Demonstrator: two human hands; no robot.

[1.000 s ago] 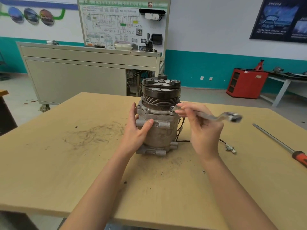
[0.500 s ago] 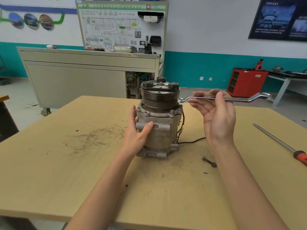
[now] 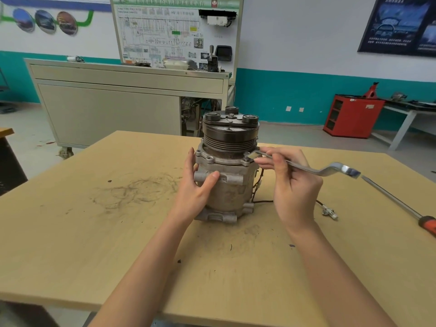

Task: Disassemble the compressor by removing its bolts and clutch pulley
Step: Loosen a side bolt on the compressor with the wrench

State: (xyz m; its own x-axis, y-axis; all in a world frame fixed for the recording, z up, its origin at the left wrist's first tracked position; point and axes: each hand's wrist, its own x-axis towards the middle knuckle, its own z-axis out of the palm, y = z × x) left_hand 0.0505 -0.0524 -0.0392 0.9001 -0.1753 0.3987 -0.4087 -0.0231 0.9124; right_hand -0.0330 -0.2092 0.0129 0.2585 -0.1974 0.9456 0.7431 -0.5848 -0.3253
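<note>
compressor [image 3: 226, 185] upright mid surface [image 3: 118, 232], left hand [image 3: 195, 192] wrapped round its body, right hand [image 3: 290, 185] pinching wrench [image 3: 306, 168] set on bolt [image 3: 246, 159]; loose pinch could let wrench slip, rounding bolt

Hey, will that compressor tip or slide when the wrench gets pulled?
Probably heavy: the compressor looks like cast metal. It stands on end with the pulley on top, so it may tip; the left hand braces it.

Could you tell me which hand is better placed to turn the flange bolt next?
The right hand: it holds the wrench, whose end sits at the bolt. The left hand braces the compressor.
</note>
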